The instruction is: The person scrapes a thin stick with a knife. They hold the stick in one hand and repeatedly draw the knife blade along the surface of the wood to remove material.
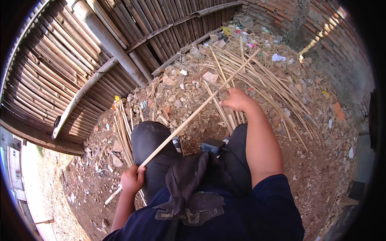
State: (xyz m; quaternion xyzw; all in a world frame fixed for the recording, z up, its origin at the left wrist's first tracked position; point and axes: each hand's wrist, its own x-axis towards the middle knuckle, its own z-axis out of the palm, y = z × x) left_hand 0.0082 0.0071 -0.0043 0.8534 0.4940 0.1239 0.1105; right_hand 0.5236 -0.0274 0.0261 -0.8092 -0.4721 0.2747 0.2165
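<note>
A long, pale bamboo strip (177, 130) slants across my lap, from low at the left to high at the right. My left hand (132, 179) is wrapped round it near its lower end, beside my left knee. Higher up, my right hand (238, 99) is closed with thumb and fingers at the strip's side. Something small and dark shows between those fingers, too little of it to name. The far end of the strip passes over a pile of similar bamboo strips (273, 90) lying on the ground.
More strips (122, 128) lie beside my left knee. A small black box (212, 146) sits between my thighs. Rubble and litter cover the ground, with a crumpled white scrap (278, 57) at the back. A bamboo-slat wall (64, 68) rises at the left, a brick wall (329, 30) at the right.
</note>
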